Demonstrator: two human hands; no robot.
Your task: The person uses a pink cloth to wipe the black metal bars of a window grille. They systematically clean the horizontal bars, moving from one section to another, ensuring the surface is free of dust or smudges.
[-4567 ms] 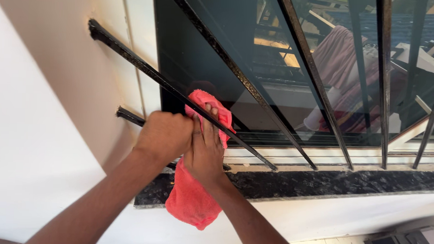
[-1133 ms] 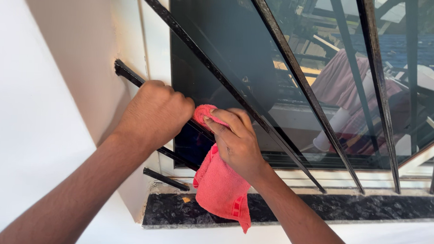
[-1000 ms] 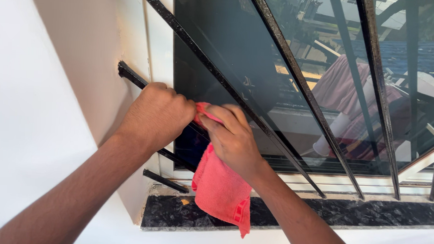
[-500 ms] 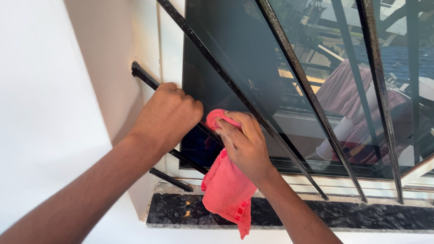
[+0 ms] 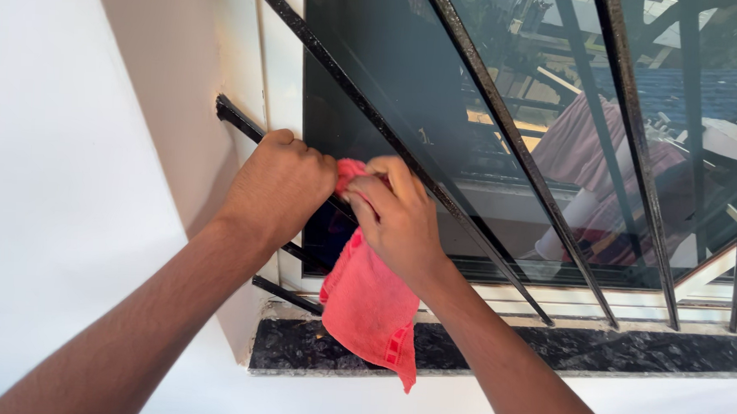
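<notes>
Both hands grip slanted bar point(image 5: 239, 121); pink cloth point(image 5: 369, 301) hangs straight down.

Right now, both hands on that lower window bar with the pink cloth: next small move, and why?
Probably slide the right hand and pink cloth down-right along the black bar. The cloth is bunched right against the left hand, which grips the bar, and the rest hangs loose over the dark sill.

L hand point(image 5: 281, 183) fisted, R hand point(image 5: 394, 220) grip seemingly closed
</notes>
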